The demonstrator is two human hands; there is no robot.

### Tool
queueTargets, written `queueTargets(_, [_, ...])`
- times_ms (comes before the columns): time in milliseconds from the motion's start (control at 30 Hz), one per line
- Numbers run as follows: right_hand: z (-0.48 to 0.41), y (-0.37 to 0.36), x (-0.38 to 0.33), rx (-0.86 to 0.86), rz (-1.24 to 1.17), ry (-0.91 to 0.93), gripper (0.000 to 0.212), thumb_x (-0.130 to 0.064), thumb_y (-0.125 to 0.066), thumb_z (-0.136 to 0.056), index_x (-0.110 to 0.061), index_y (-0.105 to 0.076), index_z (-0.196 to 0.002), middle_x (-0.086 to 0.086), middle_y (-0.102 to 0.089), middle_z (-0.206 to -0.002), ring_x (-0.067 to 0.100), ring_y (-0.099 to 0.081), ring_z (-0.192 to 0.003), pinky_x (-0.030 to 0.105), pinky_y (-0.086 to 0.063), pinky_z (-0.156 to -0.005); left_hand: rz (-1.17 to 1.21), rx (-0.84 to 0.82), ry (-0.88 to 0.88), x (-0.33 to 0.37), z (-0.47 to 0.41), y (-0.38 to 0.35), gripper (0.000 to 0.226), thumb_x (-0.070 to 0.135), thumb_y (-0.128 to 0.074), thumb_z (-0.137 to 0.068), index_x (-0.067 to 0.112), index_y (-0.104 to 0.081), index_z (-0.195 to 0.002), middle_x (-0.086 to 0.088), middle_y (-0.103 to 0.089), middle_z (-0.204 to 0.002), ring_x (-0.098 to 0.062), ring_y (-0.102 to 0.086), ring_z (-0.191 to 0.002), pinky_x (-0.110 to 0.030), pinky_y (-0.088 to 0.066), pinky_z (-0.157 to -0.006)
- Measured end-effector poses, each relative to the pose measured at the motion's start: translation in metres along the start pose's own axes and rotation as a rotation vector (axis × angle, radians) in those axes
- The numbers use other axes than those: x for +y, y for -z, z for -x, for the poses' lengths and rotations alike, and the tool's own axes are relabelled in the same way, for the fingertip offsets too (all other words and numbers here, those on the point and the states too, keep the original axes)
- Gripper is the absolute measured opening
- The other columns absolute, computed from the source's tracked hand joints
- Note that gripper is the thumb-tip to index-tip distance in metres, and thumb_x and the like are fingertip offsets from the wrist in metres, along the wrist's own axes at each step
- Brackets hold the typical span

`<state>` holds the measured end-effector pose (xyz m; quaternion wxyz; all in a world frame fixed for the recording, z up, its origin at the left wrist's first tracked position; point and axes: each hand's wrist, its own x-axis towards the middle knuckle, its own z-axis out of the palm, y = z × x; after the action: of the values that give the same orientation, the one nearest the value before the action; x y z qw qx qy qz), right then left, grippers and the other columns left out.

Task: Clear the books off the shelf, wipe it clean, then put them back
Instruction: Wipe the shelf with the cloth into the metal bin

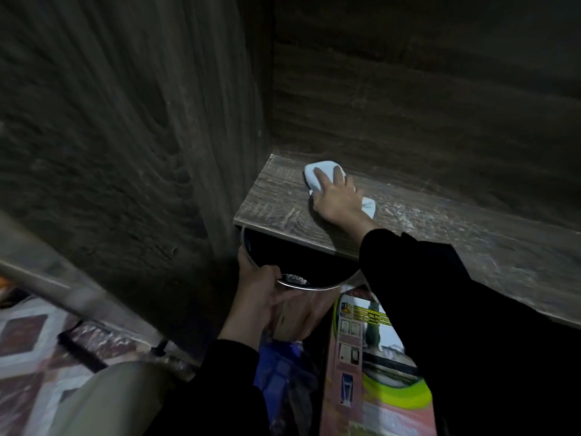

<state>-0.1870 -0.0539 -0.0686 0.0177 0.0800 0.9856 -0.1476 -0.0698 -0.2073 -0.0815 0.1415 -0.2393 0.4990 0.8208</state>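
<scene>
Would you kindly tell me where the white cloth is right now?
In the head view, the white cloth lies on the wooden shelf near its left end, under the right hand.

White cloth [320, 174]; grey-brown woodgrain shelf [283, 202]; black sleeves [440, 294]; green-pink box [377, 372].

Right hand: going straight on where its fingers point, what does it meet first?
Likely the back wall near the left corner; only bare shelf lies between it and the right hand on the cloth. Depth unclear.
</scene>
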Motion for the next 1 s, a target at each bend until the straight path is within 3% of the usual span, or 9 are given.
queueTargets(67, [-0.006, -0.002, -0.017, -0.086, 0.032, 0.065, 0.054, -0.037, -0.033, -0.099, -0.036, -0.016, -0.151, 0.006, -0.001, -0.161, 0.033, -0.003, -0.145, 0.051, -0.006, -0.113, 0.008, 0.000, -0.002, 0.001, 0.000, 0.000, 0.077, -0.022, -0.028, -0.080, 0.023, -0.028, -0.143, -0.010, -0.042, -0.137, -0.030, -0.053, -0.093, -0.045, -0.055, -0.045])
queueTargets(167, [-0.007, -0.002, -0.042, -0.158, 0.057, 0.213, 0.052, -0.035, -0.035, -0.099, -0.041, -0.021, -0.148, 0.002, -0.001, -0.161, 0.028, 0.000, -0.147, 0.050, -0.004, -0.114, 0.028, 0.003, -0.001, 0.004, 0.003, -0.002, 0.077, -0.021, -0.029, -0.081, 0.025, -0.029, -0.143, -0.009, -0.045, -0.131, -0.025, -0.054, -0.085, -0.038, -0.054, -0.039])
queueTargets(333, [0.025, -0.006, -0.051, -0.134, 0.120, 0.494, 0.049, -0.030, -0.044, -0.096, -0.041, -0.036, -0.143, 0.001, -0.016, -0.159, 0.026, -0.013, -0.145, 0.046, -0.018, -0.112, 0.004, 0.019, -0.001, 0.005, 0.004, -0.002, 0.076, -0.020, -0.034, -0.082, 0.027, -0.031, -0.142, -0.010, -0.047, -0.133, -0.028, -0.056, -0.089, -0.039, -0.056, -0.045])
queueTargets(500, [0.049, 0.014, -0.030, -0.215, 0.088, 0.661, 0.046, -0.015, -0.061, -0.086, -0.035, -0.059, -0.128, 0.000, -0.040, -0.149, 0.023, -0.033, -0.138, 0.029, -0.022, -0.111, -0.022, 0.012, -0.004, 0.003, 0.005, 0.001, 0.078, -0.017, -0.033, -0.081, 0.028, -0.026, -0.145, -0.008, -0.044, -0.136, -0.028, -0.057, -0.094, -0.037, -0.056, -0.044])
queueTargets(567, [0.048, 0.027, -0.027, -0.278, 0.067, 0.607, 0.041, -0.020, -0.064, -0.080, -0.040, -0.066, -0.116, -0.001, -0.057, -0.135, 0.018, -0.055, -0.118, 0.028, -0.036, -0.105, -0.025, 0.010, 0.008, 0.002, 0.003, 0.003, 0.082, -0.017, -0.033, -0.081, 0.029, -0.021, -0.147, -0.010, -0.039, -0.143, -0.035, -0.054, -0.108, -0.040, -0.056, -0.045])
queueTargets(633, [0.041, 0.037, -0.033, -0.211, -0.020, 0.527, 0.036, -0.026, -0.063, -0.078, -0.042, -0.069, -0.109, -0.004, -0.068, -0.119, 0.016, -0.065, -0.093, 0.029, -0.046, -0.094, -0.016, 0.011, 0.007, 0.002, 0.002, 0.004, 0.082, -0.018, -0.032, -0.081, 0.028, -0.021, -0.147, -0.010, -0.039, -0.144, -0.034, -0.055, -0.105, -0.038, -0.055, -0.044])
queueTargets(767, [0.026, 0.028, -0.061, -0.043, 0.029, 0.561, 0.041, -0.025, -0.057, -0.084, -0.041, -0.062, -0.121, -0.006, -0.054, -0.138, 0.021, -0.049, -0.126, 0.031, -0.039, -0.099, 0.015, 0.008, -0.019, 0.001, 0.002, 0.004, 0.079, -0.019, -0.033, -0.080, 0.025, -0.028, -0.145, -0.009, -0.045, -0.139, -0.031, -0.055, -0.098, -0.042, -0.057, -0.050])
queueTargets(900, [0.028, -0.002, -0.075, -0.112, 0.225, 0.681, 0.042, -0.028, -0.047, -0.092, -0.040, -0.053, -0.131, -0.008, -0.043, -0.144, 0.025, -0.037, -0.131, 0.041, -0.037, -0.104, -0.031, 0.045, -0.066, -0.002, -0.005, 0.005, 0.077, -0.017, -0.040, -0.080, 0.026, -0.031, -0.142, -0.011, -0.052, -0.133, -0.034, -0.059, -0.106, -0.058, -0.053, -0.081])
queueTargets(1000, [0.039, -0.005, -0.061, -0.088, 0.264, 0.698, 0.045, -0.026, -0.044, -0.093, -0.042, -0.048, -0.135, -0.009, -0.033, -0.151, 0.025, -0.034, -0.127, 0.037, -0.037, -0.100, -0.034, 0.053, -0.079, -0.001, -0.004, 0.004, 0.075, -0.015, -0.042, -0.082, 0.026, -0.030, -0.144, -0.010, -0.056, -0.126, -0.028, -0.063, -0.096, -0.055, -0.055, -0.079])
